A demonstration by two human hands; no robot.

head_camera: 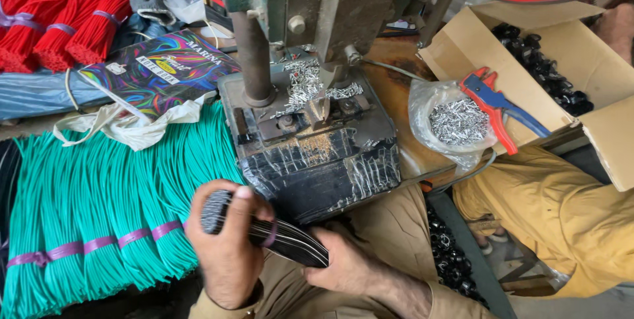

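Observation:
My left hand is wrapped around a bundle of thin black wires near its cut end, which points up to the left. My right hand holds the same bundle from below at its other end. A purple band ties the bundle between my hands. Both hands sit just in front of a small metal press, whose base is strewn with tiny silver metal pieces.
Green wire bundles with purple ties lie at left, red wire bundles at back left beside a colourful notebook. At right, a plastic bag of metal pieces, red-and-blue pliers and a cardboard box of black parts.

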